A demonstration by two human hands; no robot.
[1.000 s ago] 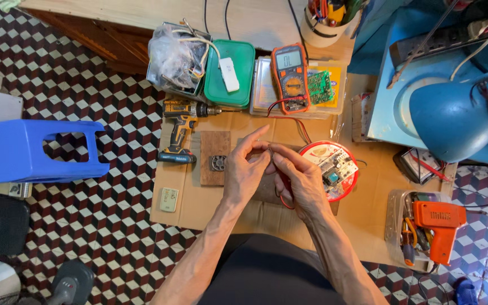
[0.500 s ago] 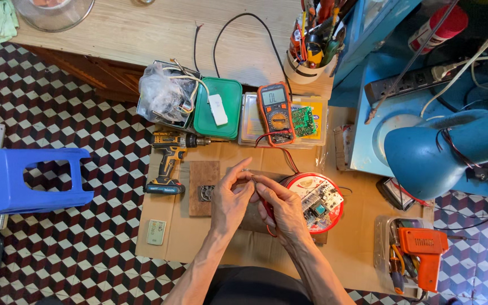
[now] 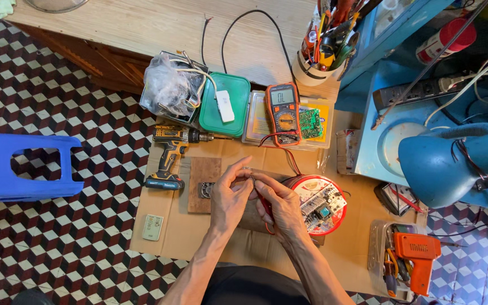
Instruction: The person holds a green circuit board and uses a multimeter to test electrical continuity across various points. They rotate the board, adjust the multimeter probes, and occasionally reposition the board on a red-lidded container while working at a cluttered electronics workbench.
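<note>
centrally, left hand point(image 3: 230, 197) and right hand point(image 3: 280, 206) fingertips pinched together on a red test lead wire point(image 3: 266, 206), near edge of cardboard mat point(image 3: 170, 237), orange multimeter point(image 3: 283, 113) far, cordless drill point(image 3: 170, 155) left, round red tray with circuit board point(image 3: 320, 203) right

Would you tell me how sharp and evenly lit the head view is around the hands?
Head view: light is soft and even, shadows faint; the left hand and right hand are sharp, though what the fingertips pinch is too small to identify; no glare on the multimeter.

An electronics repair workshop: multimeter point(image 3: 283, 113), cordless drill point(image 3: 170, 155), circuit boards point(image 3: 310, 122).
</note>
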